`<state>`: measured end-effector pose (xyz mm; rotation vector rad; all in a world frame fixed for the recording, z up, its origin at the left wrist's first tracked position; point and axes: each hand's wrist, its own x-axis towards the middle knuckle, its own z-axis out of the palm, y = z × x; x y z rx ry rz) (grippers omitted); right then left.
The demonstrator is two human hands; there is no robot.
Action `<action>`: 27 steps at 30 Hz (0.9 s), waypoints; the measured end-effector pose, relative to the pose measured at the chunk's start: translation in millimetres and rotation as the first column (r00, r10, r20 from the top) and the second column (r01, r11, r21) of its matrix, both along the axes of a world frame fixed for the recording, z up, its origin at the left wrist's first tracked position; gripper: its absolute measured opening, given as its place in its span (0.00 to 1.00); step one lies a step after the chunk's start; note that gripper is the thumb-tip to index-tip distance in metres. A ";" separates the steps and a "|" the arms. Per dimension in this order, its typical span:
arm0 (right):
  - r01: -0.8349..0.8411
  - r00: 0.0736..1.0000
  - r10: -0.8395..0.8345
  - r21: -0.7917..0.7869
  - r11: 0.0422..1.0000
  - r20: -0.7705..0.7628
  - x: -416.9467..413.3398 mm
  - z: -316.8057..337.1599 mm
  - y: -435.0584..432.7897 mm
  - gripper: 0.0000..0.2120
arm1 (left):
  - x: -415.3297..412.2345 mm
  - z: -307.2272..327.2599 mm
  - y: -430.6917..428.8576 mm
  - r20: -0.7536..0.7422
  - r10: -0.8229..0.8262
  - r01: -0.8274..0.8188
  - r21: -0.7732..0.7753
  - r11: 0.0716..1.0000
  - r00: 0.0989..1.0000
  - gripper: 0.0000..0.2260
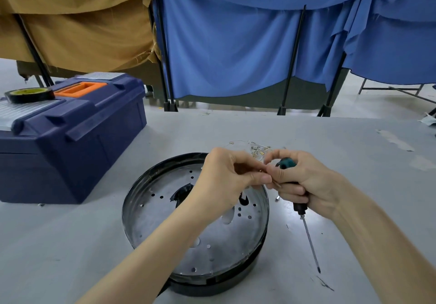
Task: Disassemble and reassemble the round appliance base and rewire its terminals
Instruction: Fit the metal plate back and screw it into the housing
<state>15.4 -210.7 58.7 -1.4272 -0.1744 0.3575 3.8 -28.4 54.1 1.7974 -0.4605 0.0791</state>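
Your left hand (pixel 224 176) pinches a tiny brass-coloured part (pixel 260 170) at its fingertips, above the far side of the round black appliance base with perforated silver plate (pixel 165 221), which sits on the grey table (pixel 354 162) directly before you. Your right hand (pixel 304 181) grips the teal-and-black-handled screwdriver (pixel 299 206), shaft angled down toward you, its forefinger meeting the left fingertips. Loose brass terminals and thin wires (pixel 257 150) lie just beyond the hands. Dark blue plastic toolbox (pixel 70 138) at left, black tape roll (pixel 29 94) on its lid
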 end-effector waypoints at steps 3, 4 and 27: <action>0.093 0.995 -0.085 -0.174 0.980 0.050 1.1 -1.9 0.6 0.21 | 4.2 -1.6 3.3 0.061 0.085 -0.091 0.096 0.991 0.995 0.06; 0.140 0.989 -0.125 -0.261 0.955 0.076 1.5 -2.7 -0.9 0.24 | 5.0 -2.1 4.1 0.087 0.110 -0.122 0.148 0.982 0.990 0.07; -0.017 0.997 0.052 -0.514 0.858 0.053 -9.0 -12.8 8.1 0.13 | 7.0 -23.1 -4.6 0.128 0.052 -0.117 0.580 0.806 0.990 0.11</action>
